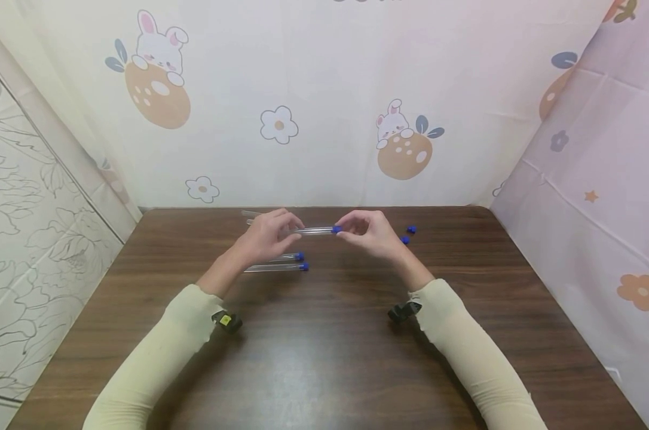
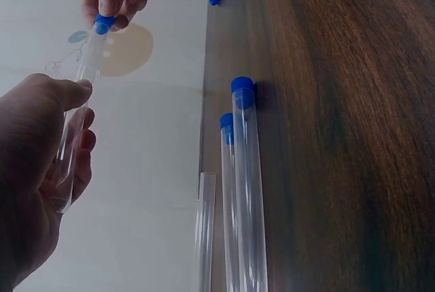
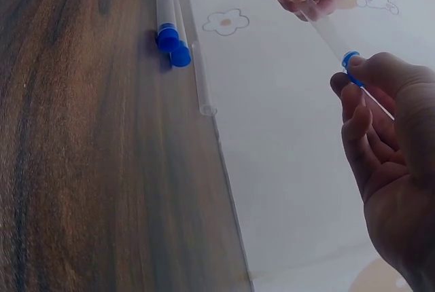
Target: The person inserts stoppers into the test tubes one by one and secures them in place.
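Observation:
My left hand (image 1: 268, 235) grips a clear test tube (image 1: 318, 231) by its body, thumb on one side and fingers curled round the other. The tube is held above the table, level across the head view. At its right end sits a blue cap (image 1: 337, 229), which my right hand (image 1: 377, 235) pinches between thumb and fingertips. From the left wrist view, the cap (image 2: 102, 23) is in the tube's mouth, with the other hand's fingertips on it. The right wrist view shows the thumb pressed against the cap (image 3: 351, 60).
Two capped tubes (image 2: 249, 190) lie side by side on the wooden table (image 1: 314, 346). Behind the left hand lie uncapped tubes (image 1: 251, 213), partly hidden. Two loose blue caps (image 1: 412, 229) rest beyond the right hand. A patterned curtain (image 1: 324, 71) stands along the table's far edge.

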